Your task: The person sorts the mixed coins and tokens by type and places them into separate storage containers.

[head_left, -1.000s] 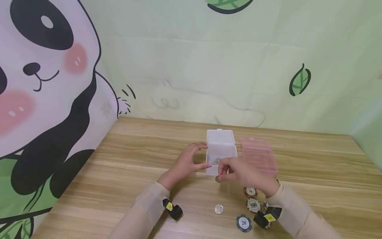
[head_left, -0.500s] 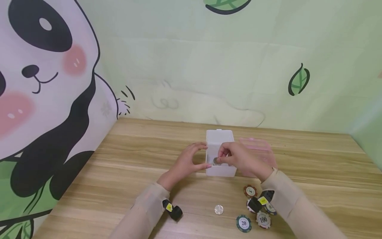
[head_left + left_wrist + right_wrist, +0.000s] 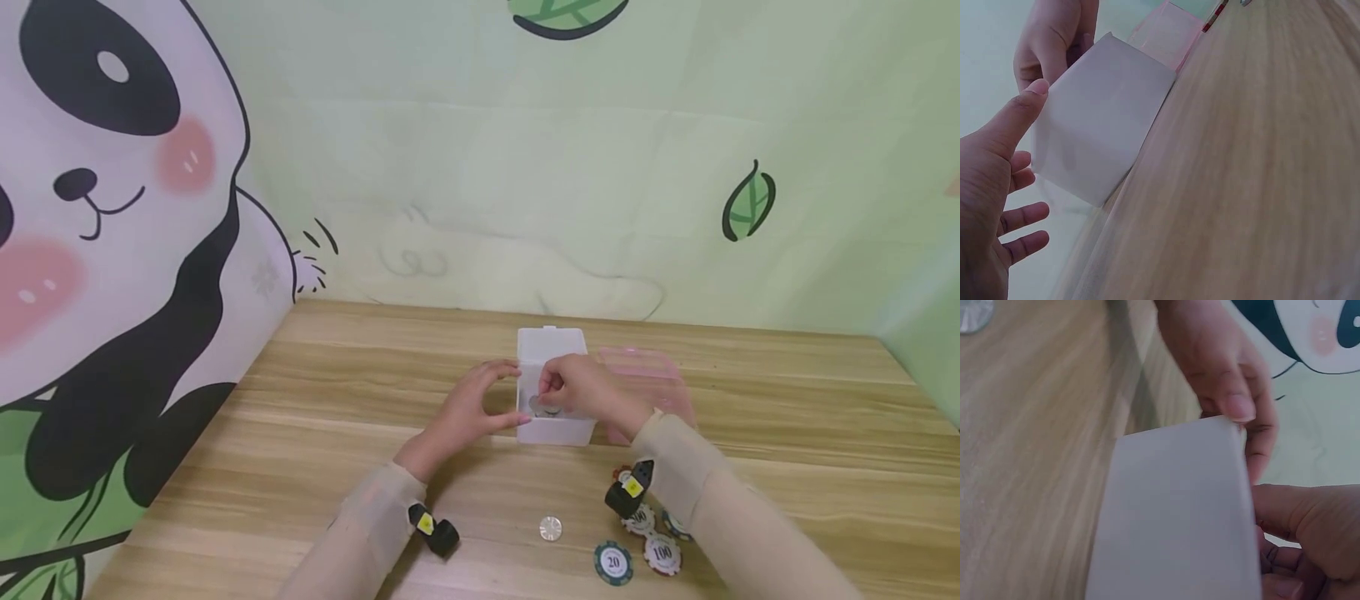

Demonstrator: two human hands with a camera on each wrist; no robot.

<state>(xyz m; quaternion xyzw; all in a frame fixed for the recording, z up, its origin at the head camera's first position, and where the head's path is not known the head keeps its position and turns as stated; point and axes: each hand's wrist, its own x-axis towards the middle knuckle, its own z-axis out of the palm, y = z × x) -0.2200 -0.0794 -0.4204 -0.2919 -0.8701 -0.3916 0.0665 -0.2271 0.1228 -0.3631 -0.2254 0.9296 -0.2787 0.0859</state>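
A small white plastic box (image 3: 557,431) stands with its lid (image 3: 551,343) raised at the back. Thumb and fingertips of my left hand (image 3: 467,407) hold its left side; in the left wrist view the thumb (image 3: 1036,87) rests at the rim. My right hand (image 3: 588,390) reaches inside over the front part, with fingers bent and thumb (image 3: 1275,506) close behind the wall. Several silvery coins (image 3: 536,406) lie on the box floor right under those fingertips. I cannot tell whether a coin is still between them.
A pink see-through box (image 3: 663,383) stands open just right of the white one, partly behind the right hand. Nearer on the wooden table lie a clear round disc (image 3: 551,528), a green 20 poker chip (image 3: 613,563), a 100 chip (image 3: 662,553) and several others under the right forearm.
My right hand has carried a coin from in front of the white box into it and now sits slightly further left over the coins. The left hand has stayed on the box.
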